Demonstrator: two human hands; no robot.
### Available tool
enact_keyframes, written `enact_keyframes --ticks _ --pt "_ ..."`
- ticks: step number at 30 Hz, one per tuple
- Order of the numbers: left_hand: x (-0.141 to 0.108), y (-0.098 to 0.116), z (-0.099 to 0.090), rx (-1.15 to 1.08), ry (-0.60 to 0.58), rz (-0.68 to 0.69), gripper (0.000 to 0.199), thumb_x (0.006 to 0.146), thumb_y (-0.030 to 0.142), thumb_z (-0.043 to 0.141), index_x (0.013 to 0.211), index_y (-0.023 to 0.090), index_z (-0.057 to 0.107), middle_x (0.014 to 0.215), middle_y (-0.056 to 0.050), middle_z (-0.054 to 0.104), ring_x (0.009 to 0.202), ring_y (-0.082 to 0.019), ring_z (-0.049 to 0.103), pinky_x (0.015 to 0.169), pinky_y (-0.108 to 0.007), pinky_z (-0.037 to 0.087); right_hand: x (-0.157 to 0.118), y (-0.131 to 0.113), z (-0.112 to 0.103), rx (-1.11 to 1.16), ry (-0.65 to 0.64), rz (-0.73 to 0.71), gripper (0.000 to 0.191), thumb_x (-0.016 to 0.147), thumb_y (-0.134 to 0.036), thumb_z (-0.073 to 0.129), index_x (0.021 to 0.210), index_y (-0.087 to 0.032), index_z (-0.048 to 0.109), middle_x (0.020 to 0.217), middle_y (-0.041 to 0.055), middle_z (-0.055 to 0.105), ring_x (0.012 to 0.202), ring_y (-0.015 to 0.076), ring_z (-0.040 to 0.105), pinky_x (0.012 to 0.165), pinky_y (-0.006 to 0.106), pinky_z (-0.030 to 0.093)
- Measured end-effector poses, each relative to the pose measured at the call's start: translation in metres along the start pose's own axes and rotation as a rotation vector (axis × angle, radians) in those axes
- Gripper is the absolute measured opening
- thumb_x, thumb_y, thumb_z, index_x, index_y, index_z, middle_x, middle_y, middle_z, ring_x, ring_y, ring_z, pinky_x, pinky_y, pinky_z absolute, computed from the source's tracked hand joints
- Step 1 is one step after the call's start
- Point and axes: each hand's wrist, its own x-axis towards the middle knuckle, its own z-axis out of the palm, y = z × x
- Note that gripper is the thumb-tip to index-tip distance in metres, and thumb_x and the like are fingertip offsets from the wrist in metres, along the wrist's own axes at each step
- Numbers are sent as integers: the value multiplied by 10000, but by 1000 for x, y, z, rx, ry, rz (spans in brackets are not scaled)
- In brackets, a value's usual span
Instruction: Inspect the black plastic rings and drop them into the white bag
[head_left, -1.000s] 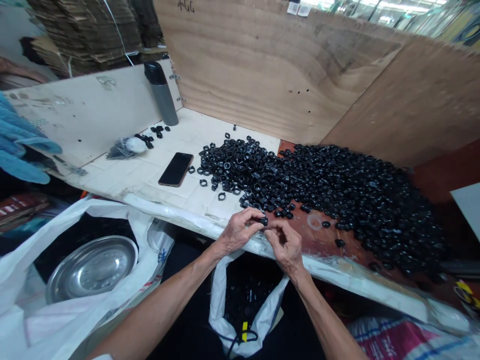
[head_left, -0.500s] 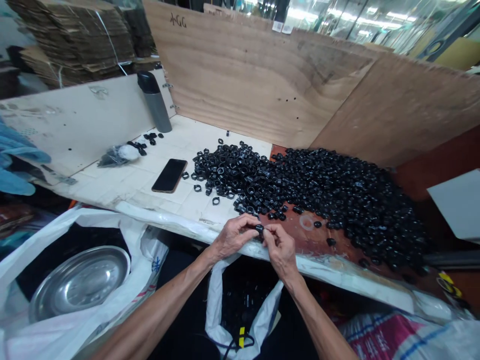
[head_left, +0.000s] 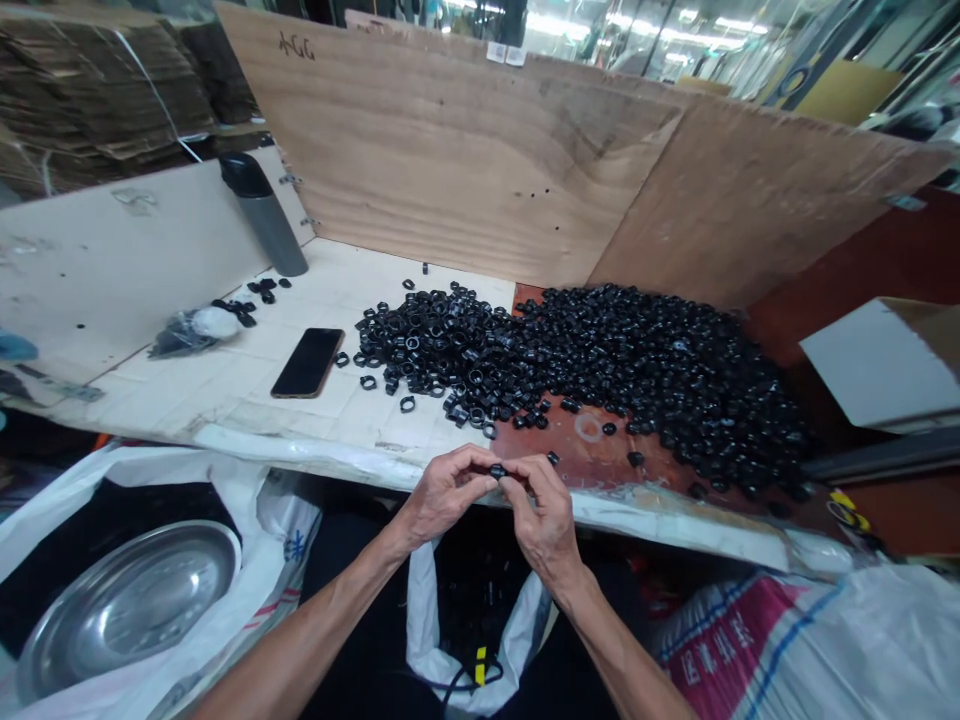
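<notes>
Between my fingertips at the table's front edge is a small black part [head_left: 497,471]. My left hand [head_left: 450,490] pinches it from the left with thumb and fingers. From the other side my right hand [head_left: 541,508] grips the same part. Beyond my hands lies a heap of black rings [head_left: 450,340] on white board, which runs into a larger pile of black pieces [head_left: 660,370] on a red-brown surface. One loose black piece [head_left: 553,458] sits just behind my right hand. Below my hands hangs an open white bag [head_left: 424,610] with dark contents.
A phone [head_left: 307,363], a grey bottle [head_left: 268,225] and a plastic bag with a white ball [head_left: 196,330] are on the left. Wooden panels [head_left: 465,150] wall the back. A metal bowl [head_left: 142,610] is in a sack at lower left; a white box [head_left: 874,365] stands right.
The view has turned to the right, so the table's things appear further left. Both hands still hold a small black part together, and a loose black piece now shows behind my right hand.
</notes>
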Motion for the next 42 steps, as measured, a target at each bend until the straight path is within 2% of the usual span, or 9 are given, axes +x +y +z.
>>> enact_keyframes --ticks 6,14,19,23,27,29,32,36,42 --pt "-10 -5 11 60 80 53 180 882 269 654 1014 149 680 1027 -93 673 961 -192 668 848 -312 577 -11 -2 6 -4 109 33 157 957 -227 508 1036 -210 643 982 86 609 920 211 628 781 333 552" --pt "-22 -16 13 471 138 364 243 915 136 563 1144 193 622 1085 -98 680 1050 -204 658 923 -375 564 -19 -12 10 32 104 303 188 940 -363 549 937 -199 641 704 9 634 595 155 608 549 249 497" --pt "-27 -25 12 589 94 482 321 917 87 519 1216 195 568 1118 -116 669 1095 -212 648 927 -374 576 -21 -19 11 130 66 467 243 911 -431 576 905 -195 631 620 -14 597 544 150 578 521 242 477" --pt "-29 -18 4 632 8 534 335 925 74 489 1236 187 548 1142 -129 654 1099 -214 643 921 -360 570 -24 -24 11 330 14 627 303 917 -473 545 824 -188 591 565 -30 553 485 138 545 501 245 467" --pt "-11 1 -10 655 -175 364 240 896 206 611 1133 189 579 1070 -96 638 988 -206 641 865 -336 563 -14 -13 -12 -59 -35 460 304 918 -478 547 837 -194 618 644 5 585 531 160 559 540 278 468" --pt "6 3 -12 734 -94 269 205 888 252 627 1081 194 588 1006 -69 605 878 -185 622 808 -327 555 -3 2 -28 -355 126 250 235 887 -411 595 923 -181 629 872 74 621 659 189 596 641 322 499" --pt "35 -9 -6 910 68 217 144 907 195 556 1044 203 600 913 -47 552 855 -199 586 786 -333 533 14 28 -41 -571 94 52 184 888 -277 565 1027 -178 634 1023 115 580 832 231 613 724 344 507" --pt "54 -31 5 1053 143 143 109 881 165 569 977 186 616 953 -59 513 828 -202 569 720 -316 517 26 49 -38 -624 -32 -40 204 921 -178 470 786 -196 622 815 58 564 734 193 590 722 316 493" --pt "43 -40 5 1029 136 225 87 880 154 562 952 191 593 944 -51 576 908 -212 577 846 -348 504 26 43 -35 -467 -20 22 83 855 -219 571 817 -192 639 829 60 632 755 200 611 747 324 493"
